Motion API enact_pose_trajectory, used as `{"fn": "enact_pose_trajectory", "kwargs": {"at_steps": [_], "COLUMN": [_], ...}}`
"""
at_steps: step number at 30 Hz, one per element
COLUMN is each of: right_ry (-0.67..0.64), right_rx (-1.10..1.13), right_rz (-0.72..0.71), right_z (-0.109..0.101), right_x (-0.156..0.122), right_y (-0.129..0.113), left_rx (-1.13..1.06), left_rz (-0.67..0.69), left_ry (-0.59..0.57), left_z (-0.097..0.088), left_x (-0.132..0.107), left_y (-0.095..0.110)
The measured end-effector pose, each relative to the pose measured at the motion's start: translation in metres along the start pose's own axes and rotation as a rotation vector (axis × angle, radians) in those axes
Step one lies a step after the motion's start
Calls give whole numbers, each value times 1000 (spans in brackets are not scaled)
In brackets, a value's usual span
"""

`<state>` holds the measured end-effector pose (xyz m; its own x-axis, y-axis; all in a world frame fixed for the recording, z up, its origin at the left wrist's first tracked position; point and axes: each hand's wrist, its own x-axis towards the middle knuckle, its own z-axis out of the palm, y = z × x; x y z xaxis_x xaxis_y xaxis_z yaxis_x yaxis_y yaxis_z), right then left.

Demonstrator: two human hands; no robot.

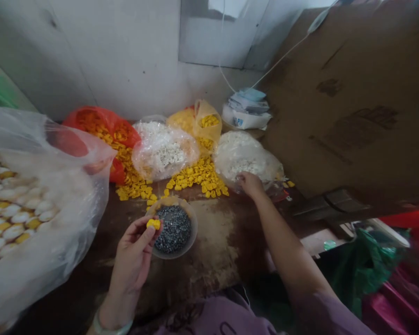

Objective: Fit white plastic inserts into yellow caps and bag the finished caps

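Note:
Between the thumb and fingers of my left hand [138,246] is a small yellow plastic piece [153,224]. It is held over the left rim of a round clear bowl [194,223] filled with small dark beads [173,229]. My right hand [251,184] reaches to the front of a clear plastic bag [240,149] of small white pieces. Its fingers are bent at the bag's opening, and their tips are partly hidden, so whether they hold a piece cannot be seen. Loose yellow pieces [199,177] lie in a heap left of that hand.
A large clear bag [87,204] of white and yellow pieces stands at the left. Behind the bowl are a red bag [125,135], another clear bag [164,151] and a yellowish bag [207,121]. A cardboard sheet [352,93] rises at the right.

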<state>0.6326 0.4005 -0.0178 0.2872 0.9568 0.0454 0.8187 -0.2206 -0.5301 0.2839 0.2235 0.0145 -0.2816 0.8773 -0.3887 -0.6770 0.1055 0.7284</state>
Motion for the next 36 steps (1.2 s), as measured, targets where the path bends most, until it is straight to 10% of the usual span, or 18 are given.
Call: {"fn": "enact_pose_trajectory", "kwargs": {"at_steps": [9,13,17,36], "right_ry": [69,-626,-1045,-915], "right_rx": [370,1173,1416,1262], "right_rz": [-137,-39,161,13], "right_z": [-3,20,32,52], "right_x": [-49,-130,-183,-209], "right_y": [-54,-120,-159,-163], "left_rx": [44,205,262,660], "left_rz": [-3,107,201,847], "left_ry": [-48,-113,-152,-305], "left_z": [-2,-2,-9,-21], "left_x": [-3,-8,-12,-10], "left_y": [-4,-8,-7,3]}}
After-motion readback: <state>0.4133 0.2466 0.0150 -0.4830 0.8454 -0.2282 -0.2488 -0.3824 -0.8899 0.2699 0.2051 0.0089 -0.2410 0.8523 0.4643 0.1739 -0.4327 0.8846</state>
